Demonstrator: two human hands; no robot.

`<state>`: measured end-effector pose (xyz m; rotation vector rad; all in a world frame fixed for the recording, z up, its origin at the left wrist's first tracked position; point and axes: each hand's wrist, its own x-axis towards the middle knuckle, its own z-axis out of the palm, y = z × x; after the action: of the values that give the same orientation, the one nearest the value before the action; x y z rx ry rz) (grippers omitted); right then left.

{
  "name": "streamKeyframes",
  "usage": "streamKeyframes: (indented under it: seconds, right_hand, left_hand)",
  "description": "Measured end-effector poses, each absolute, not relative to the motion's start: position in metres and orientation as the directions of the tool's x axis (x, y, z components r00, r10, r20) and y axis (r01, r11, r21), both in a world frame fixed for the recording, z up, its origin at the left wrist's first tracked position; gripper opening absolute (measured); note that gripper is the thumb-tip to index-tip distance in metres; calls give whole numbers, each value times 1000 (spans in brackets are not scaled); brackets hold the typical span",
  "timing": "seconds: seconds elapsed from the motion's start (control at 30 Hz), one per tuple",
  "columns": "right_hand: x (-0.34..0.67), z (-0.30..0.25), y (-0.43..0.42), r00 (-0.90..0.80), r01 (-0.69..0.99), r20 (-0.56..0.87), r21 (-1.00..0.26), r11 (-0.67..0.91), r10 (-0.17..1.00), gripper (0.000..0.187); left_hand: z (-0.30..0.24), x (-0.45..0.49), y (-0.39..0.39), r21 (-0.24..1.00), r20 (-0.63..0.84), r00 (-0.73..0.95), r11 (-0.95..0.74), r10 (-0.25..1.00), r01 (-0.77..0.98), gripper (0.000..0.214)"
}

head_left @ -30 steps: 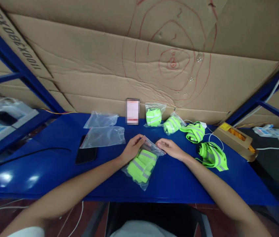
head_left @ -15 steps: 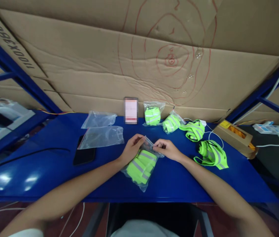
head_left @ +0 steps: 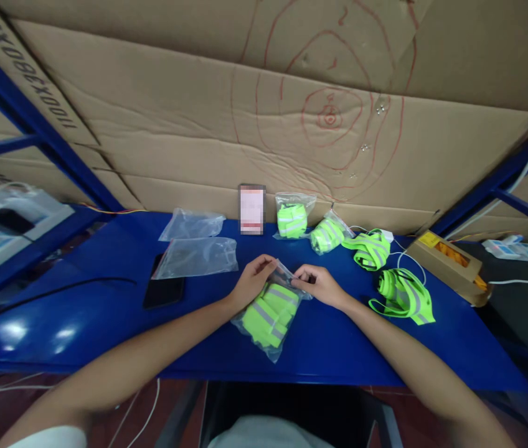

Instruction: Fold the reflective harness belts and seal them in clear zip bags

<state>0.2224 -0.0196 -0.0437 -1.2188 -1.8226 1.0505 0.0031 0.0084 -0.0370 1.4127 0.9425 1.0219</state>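
A clear zip bag lies before me, with a folded neon-yellow reflective strap with grey stripes inside it. My left hand pinches the left part of the bag's top edge between thumb and fingers. At the right end of that edge, my right hand grips the plastic with curled fingers. The bag's mouth stretches between the two hands; whether its seal is closed cannot be made out.
Two flat plastic bags lie at left, one overlapping a black phone. Bagged straps stand at the back, near a propped-up screen. Loose reflective straps and a cardboard box sit right on the blue table.
The whole view has shifted slightly, so everything appears a little further right. Both hands keep their hold on the bag's top edge, with barely any movement.
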Motion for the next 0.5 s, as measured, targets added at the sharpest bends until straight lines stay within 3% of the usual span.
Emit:
streamKeyframes:
  seconds: [0.3, 0.5]
  right_hand:
    - [221, -42, -21, -312, 405, 113, -882, 240, 943, 38]
    - [221, -45, -21, -311, 394, 147, -879, 268, 939, 35]
  left_hand:
    - [-41, 1, 11, 991, 117, 377, -131, 919, 11, 38]
    - [-42, 1, 11, 998, 66, 398, -64, 915, -18, 36]
